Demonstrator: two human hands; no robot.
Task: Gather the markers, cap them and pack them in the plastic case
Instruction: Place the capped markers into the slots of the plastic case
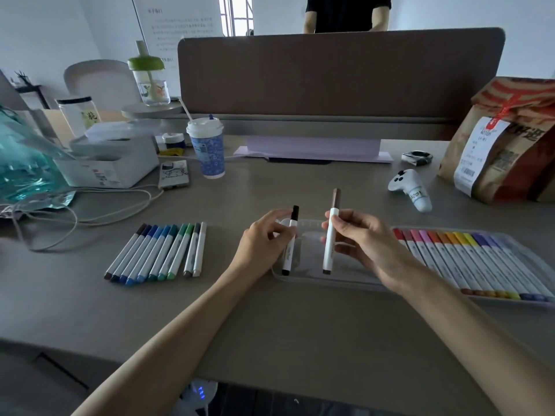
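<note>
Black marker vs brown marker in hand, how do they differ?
Colour: the black marker has a black cap and end; the brown marker has brown ones.
Grip: the left hand pinches the black marker; the right hand pinches the brown marker.
Height: the brown marker's cap reaches higher in frame than the black marker's.
Shared: white barrels, capped, near upright above the clear plastic case.

A clear plastic case (303,273) lies flat on the desk. Its 3 o'clock part holds a tight row of packed markers (468,259), red through orange and yellow to purple, caps toward 11 o'clock. Over its 9 o'clock end, the left hand (264,238) pinches a capped black marker (290,241) and the right hand (363,238) a capped brown marker (330,232), caps toward 12 o'clock. At 9 o'clock of the case lie loose markers (156,250), side by side, capped: brown, blues, greens, grey, white.
</note>
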